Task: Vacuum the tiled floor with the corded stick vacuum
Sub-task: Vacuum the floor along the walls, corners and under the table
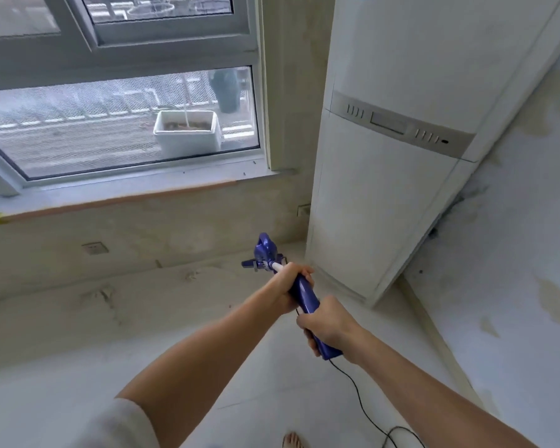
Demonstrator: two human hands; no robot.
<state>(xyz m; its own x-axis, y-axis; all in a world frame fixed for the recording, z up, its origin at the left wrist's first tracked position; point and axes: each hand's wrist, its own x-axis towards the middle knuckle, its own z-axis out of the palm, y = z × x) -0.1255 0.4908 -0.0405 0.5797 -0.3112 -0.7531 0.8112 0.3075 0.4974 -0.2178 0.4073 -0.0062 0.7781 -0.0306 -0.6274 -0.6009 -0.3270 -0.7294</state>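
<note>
Vacuuming near the corner, unfinished
Both the left hand (290,287) and right hand (328,324) grip the purple plastic corded stick vacuum (304,294); pale tiled floor (272,383) behind them seems left.

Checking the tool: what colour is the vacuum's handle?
Blue-purple handle, with a white tube; head view.
</note>
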